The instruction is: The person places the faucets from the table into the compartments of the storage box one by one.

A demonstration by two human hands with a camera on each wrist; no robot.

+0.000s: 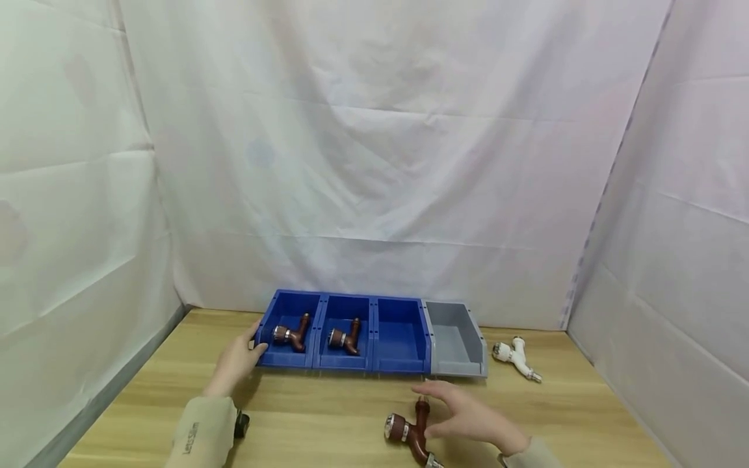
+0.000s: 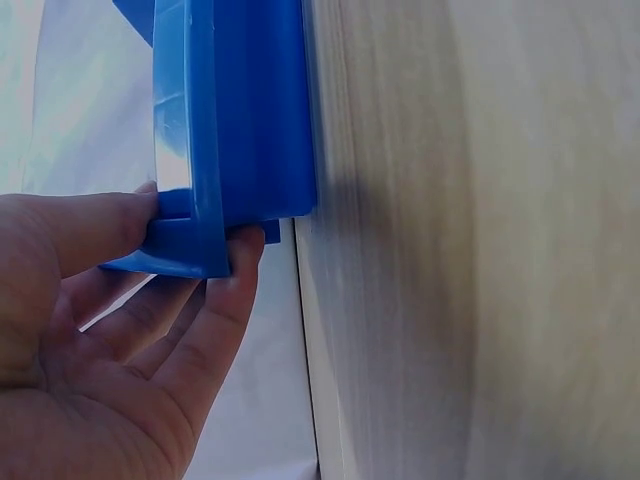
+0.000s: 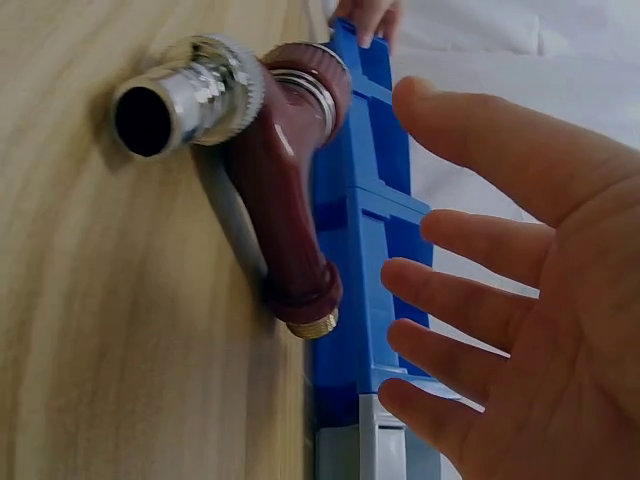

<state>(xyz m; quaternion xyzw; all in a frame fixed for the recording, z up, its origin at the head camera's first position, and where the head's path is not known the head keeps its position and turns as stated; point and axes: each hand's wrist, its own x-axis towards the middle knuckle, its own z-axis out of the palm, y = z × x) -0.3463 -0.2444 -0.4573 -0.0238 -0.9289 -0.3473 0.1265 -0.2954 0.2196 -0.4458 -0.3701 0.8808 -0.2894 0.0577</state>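
Observation:
My left hand (image 1: 236,359) grips the side edge of the leftmost blue bin (image 1: 290,304), thumb on one side of the rim and fingers around the other, as the left wrist view shows. In that bin lies a brown tap (image 1: 298,336) with a ridged knob. Another brown tap (image 1: 350,339) lies in the second blue bin (image 1: 345,305). Near the front of the wooden table, a third brown tap (image 3: 275,165) with a chrome spout end and a brass threaded end lies on the wood. Beside it my right hand (image 1: 468,413) hovers with fingers spread and extended, holding nothing.
A third blue bin (image 1: 400,322) and a grey bin (image 1: 452,325) continue the row to the right. A white tap (image 1: 516,357) lies on the table (image 1: 316,416) right of the grey bin. White cloth walls (image 1: 374,162) stand behind and at both sides.

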